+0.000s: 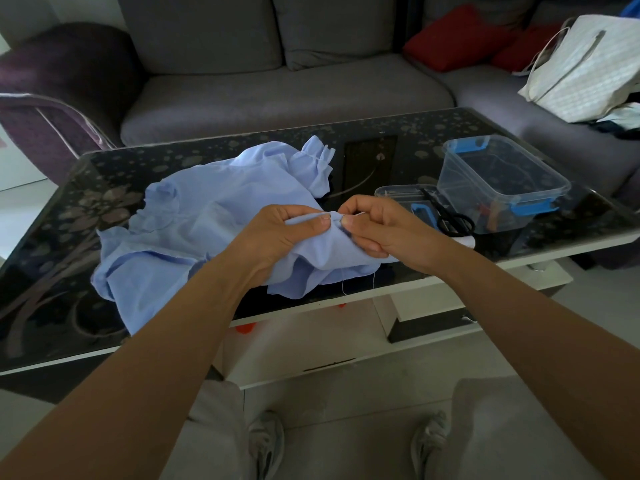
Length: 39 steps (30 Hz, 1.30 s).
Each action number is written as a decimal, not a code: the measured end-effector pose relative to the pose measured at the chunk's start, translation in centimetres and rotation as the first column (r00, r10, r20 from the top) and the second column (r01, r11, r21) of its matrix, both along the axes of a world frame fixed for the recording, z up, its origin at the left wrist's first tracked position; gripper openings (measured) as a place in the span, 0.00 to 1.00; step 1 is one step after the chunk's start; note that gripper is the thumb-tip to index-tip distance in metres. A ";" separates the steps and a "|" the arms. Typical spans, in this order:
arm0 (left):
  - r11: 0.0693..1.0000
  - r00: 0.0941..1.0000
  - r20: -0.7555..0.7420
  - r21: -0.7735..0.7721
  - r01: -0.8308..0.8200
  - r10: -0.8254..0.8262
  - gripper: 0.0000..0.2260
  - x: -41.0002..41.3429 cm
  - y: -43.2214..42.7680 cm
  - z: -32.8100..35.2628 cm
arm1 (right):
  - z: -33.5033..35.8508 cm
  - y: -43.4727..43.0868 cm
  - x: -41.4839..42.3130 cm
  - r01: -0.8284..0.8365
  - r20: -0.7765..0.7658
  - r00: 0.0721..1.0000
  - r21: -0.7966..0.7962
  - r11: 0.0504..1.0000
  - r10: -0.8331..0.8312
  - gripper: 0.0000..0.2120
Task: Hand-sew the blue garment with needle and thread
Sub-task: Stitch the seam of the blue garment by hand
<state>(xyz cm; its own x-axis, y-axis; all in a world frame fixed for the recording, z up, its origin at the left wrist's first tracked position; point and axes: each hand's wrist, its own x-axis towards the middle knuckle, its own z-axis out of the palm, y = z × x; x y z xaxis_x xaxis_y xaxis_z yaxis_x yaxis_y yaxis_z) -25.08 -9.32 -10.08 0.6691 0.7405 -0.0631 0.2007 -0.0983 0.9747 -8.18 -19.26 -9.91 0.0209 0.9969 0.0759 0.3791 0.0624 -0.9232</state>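
Left hand (277, 233): fingers curled, thumb and forefinger pinching a raised fold of the blue garment (194, 223). The hand is closed on the cloth.

Right hand (377, 230): directly beside the left, thumb tips almost touching at the fold. Thumb and forefinger pinch the needle (359, 213), which shows as a thin pale sliver pointing away from the fold. The remaining fingers are curled under the cloth edge.

Thread (343, 283): fine white strands hang from the lower hem of the garment beneath the hands. The run of the thread to the needle is too thin to trace.

Blue garment: bunched on the near-left part of the desk (381, 157), with one edge lifted into the hands and a gathered cuff lying toward the far side. Its near hem droops over the front edge of the desk.

Desk: dark glass top with a pale floral pattern. To the right of the hands lies a pair of black-handled scissors (454, 221) on a flat clear lid (398, 192). Just beyond them stands a clear plastic box (502, 181) with blue latches.

Surroundings: a grey sofa (277, 91) behind the desk carries red cushions (457, 36) and a white tote bag (585, 67). The person's grey shoes (266, 441) rest on the floor below.
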 end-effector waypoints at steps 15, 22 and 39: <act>0.999 1.000 0.019 -0.031 -0.008 0.008 0.10 0.2 0.2 -0.2 | 0.3 0.2 -0.2 -0.034 -0.145 0.989 -0.008 0.999 0.032 0.06; 0.998 0.999 0.001 -0.028 -0.051 0.051 0.08 0.5 0.0 -0.3 | -0.4 0.8 0.0 0.060 -0.009 0.998 0.046 0.997 -0.060 0.09; 0.998 0.998 -0.036 -0.042 -0.049 0.047 0.05 0.8 -0.4 -0.1 | -1.7 1.7 -0.1 0.031 0.321 0.918 0.530 0.848 -0.234 0.06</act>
<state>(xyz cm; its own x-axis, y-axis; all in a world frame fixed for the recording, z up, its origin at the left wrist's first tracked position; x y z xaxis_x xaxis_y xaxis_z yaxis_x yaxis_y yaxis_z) -24.30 -9.72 -10.22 0.6299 0.7677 -0.1180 0.2383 -0.0464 0.9701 -8.33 -17.54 -11.57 0.0199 0.8041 0.5942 0.7156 0.4036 -0.5701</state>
